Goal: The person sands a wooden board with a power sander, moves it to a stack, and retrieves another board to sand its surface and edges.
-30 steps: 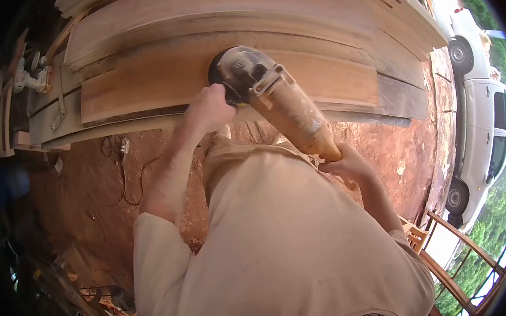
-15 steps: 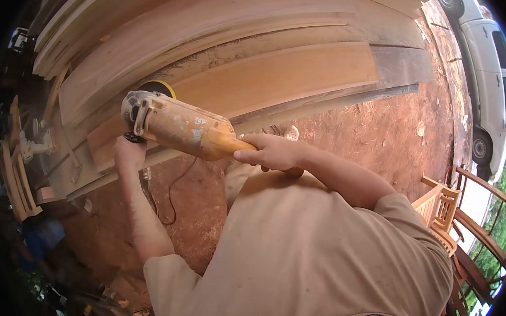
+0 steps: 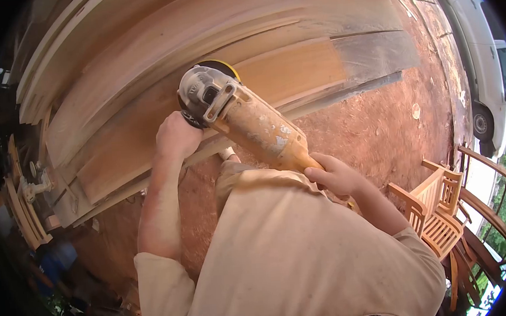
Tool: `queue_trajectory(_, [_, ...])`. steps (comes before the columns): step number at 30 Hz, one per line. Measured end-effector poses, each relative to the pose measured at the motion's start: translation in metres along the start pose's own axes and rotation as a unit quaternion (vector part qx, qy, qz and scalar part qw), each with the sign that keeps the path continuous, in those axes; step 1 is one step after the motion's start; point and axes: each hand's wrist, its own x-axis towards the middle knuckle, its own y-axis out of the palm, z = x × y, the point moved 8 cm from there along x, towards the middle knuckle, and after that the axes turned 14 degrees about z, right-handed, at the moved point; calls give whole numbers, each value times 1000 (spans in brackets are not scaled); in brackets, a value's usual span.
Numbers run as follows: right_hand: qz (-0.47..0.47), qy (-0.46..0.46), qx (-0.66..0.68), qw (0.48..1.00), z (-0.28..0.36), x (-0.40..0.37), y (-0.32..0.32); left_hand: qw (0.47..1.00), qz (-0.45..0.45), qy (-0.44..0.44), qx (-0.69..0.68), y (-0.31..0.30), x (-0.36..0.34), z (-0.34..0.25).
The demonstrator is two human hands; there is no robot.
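Observation:
A dusty yellow angle grinder (image 3: 256, 125) with a yellow-edged disc (image 3: 223, 68) lies slantwise over a long wooden board (image 3: 294, 70). My left hand (image 3: 178, 135) is closed at the side of the grinder's head, on what looks like its black side handle, mostly hidden by the fingers. My right hand (image 3: 333, 174) wraps round the rear grip of the tool. The disc is at the board's surface, its underside hidden by the grinder head.
More long planks (image 3: 170, 58) lie beyond the board. Wooden chairs (image 3: 438, 204) stand at the right, and a white vehicle (image 3: 474, 43) is parked at the upper right. A clamp-like metal tool (image 3: 38, 185) sits at the left. Reddish ground (image 3: 374, 126) shows beside the planks.
The grinder and both hands have moved to the right along the board, and the grinder is angled more steeply. The whole view has shifted and turned slightly.

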Motion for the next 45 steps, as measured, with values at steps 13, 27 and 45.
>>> queue_trajectory(13, [-184,-81,180,963,-84,-108,-104,977,63,167,117,42,52,-274])
queue_trajectory(27, [-221,-80,222,946,-116,-108,-101,964,-66,227,125,57,48,-295])
queue_trajectory(45, [195,-60,-32,978,67,129,124,972,-131,-140,-137,-29,-69,239])
